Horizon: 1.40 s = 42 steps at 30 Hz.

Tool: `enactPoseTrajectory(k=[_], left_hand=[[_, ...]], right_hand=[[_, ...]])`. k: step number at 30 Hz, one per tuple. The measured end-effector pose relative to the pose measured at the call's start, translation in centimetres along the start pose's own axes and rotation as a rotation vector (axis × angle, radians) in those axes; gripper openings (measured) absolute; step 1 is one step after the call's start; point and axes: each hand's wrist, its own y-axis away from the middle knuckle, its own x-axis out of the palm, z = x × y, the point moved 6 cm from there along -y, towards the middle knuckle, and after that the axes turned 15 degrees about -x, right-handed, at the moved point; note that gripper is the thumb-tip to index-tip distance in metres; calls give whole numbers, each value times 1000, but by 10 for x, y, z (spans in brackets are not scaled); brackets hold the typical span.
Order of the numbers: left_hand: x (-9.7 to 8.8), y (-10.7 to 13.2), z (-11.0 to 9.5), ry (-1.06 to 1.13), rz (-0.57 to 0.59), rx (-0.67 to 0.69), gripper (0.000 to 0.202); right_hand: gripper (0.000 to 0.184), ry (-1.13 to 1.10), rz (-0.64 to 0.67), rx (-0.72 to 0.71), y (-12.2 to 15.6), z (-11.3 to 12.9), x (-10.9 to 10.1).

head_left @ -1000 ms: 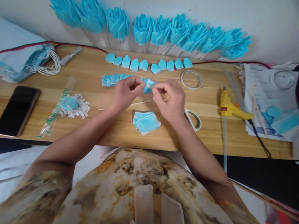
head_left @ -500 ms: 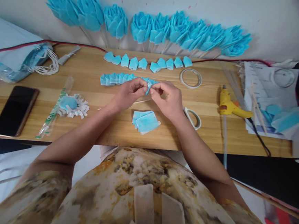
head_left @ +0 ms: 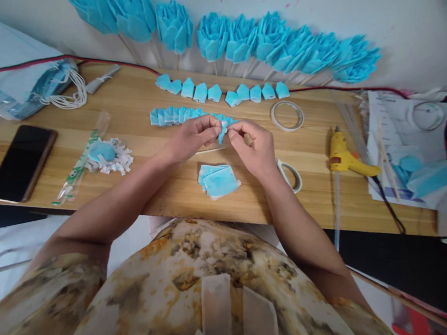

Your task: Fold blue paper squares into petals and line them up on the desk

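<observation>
My left hand (head_left: 190,138) and my right hand (head_left: 253,148) meet over the middle of the wooden table (head_left: 243,210), fingers pinched together on one small blue folded piece (head_left: 222,132). Just behind the hands lies a row of overlapped blue folded pieces (head_left: 173,116), and further back a second row of spaced folded pieces (head_left: 222,91). A small stack of flat blue squares (head_left: 218,180) lies in front of the hands. A thin wooden stick (head_left: 211,150) lies under them.
Several blue paper flowers (head_left: 218,35) lean on the wall. A tape ring (head_left: 287,115), a tape roll (head_left: 290,175) and a yellow glue gun (head_left: 344,157) are to the right. On the left are a black phone (head_left: 20,162), white paper scraps (head_left: 110,159) and a plastic sleeve (head_left: 82,161).
Both hands have drawn closer together and the blue piece between them is folded narrower and held more upright. The view has shifted slightly.
</observation>
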Motion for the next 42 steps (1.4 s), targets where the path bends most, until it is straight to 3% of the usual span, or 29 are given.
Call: enactPoseTrajectory(k=[18,25,28,31,33,36,39,42], left_hand=[[-7,-5,7,51,-44,29,20],[-14,-8,8,130,-81,56,25],[-23,-7,-3,163,-115,81,27],[-44,8,-35,151,-168,161,33],[-67,30,-69,121,-255,327,29],[-102,64,-107,92,-361,496,20],[-128,86,-117,-5,-418,506,18],[-149,100,-108,-58,-476,450,16]], right_hand=[[16,55,-64,-2,-4,0,-5],[17,-126,-180,101,-5,-13,-15],[18,-208,-267,136,-9,-17,-27],[19,-215,-205,136,-21,-8,-27],[19,-199,-90,95,-33,5,-14],[22,-164,113,-5,-53,28,31],[27,-158,326,-49,-67,44,95],[29,-150,520,-72,-75,53,154]])
